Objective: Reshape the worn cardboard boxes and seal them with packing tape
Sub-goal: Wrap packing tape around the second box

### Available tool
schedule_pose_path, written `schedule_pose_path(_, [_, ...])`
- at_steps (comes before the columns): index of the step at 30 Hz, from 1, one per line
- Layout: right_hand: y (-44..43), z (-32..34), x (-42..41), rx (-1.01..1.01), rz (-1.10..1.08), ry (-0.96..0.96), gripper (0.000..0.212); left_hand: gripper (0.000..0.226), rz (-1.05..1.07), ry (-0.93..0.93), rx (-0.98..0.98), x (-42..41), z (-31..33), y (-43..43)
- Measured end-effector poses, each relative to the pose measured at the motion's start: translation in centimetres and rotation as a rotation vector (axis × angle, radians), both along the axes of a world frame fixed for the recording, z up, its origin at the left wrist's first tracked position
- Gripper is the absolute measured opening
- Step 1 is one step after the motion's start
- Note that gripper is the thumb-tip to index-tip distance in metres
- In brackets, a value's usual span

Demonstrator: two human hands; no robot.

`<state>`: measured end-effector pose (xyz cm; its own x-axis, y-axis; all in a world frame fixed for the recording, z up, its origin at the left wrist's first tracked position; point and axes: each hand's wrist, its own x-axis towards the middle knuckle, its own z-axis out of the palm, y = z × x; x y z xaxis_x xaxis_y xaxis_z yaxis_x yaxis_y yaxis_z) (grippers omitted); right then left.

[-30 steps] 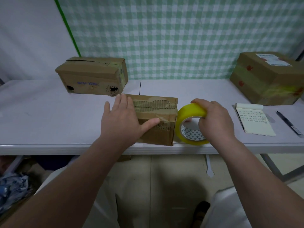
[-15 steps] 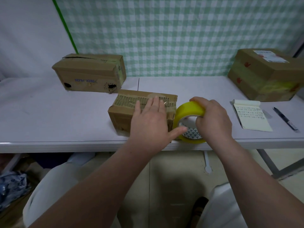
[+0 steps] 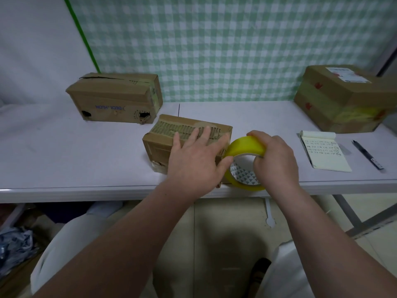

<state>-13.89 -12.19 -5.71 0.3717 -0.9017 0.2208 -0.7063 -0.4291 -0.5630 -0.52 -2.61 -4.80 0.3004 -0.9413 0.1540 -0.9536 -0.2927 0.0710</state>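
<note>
A small worn cardboard box (image 3: 163,145) with torn, exposed corrugation on top sits near the table's front edge. My left hand (image 3: 195,160) lies flat on its top and front right part, fingers straight and spread. Right beside the box stands a yellow roll of packing tape (image 3: 245,149) on its edge. My right hand (image 3: 275,160) grips the roll from above, fingers curled over its rim. A longer worn box (image 3: 116,97) with holes in its front stands at the back left. A bigger taped box (image 3: 343,97) stands at the back right.
The white table (image 3: 64,151) runs across the view. A written notepad (image 3: 324,153) and a black pen (image 3: 368,154) lie to the right of the tape. Behind is a green checked cloth (image 3: 214,44). Crumpled plastic (image 3: 15,244) lies on the floor at the lower left.
My left hand slid from the box's left part to its right end, beside the tape roll. My right hand stays on the roll.
</note>
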Motion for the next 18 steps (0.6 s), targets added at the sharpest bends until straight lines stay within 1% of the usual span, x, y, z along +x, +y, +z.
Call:
schedule_pose_path(3, [-0.4,-0.6,-0.2,0.04,-0.027,-0.032,0.064,0.068,0.054,0.031,0.008,1.8,0.8,0.2])
schedule_pose_path(9, [-0.5,-1.1,-0.4,0.046,-0.034,-0.049,0.063,0.073,0.222,0.021,-0.025,6.4,0.7,1.2])
schedule_pose_path(12, [-0.5,-1.3,-0.4,0.05,-0.034,-0.053,0.061,0.081,0.281,0.034,-0.041,7.0,0.6,1.2])
schedule_pose_path(14, [-0.5,-1.3,-0.4,0.037,-0.033,-0.052,0.06,0.085,0.309,0.017,0.008,6.4,0.7,1.1])
schedule_pose_path(16, [-0.6,-1.2,-0.3,0.021,-0.033,-0.047,0.06,0.085,0.242,0.001,0.06,5.3,1.2,0.9])
schedule_pose_path(18, [-0.6,-1.1,-0.1,0.002,-0.033,-0.04,0.06,0.08,0.059,0.032,0.124,3.6,2.0,0.5])
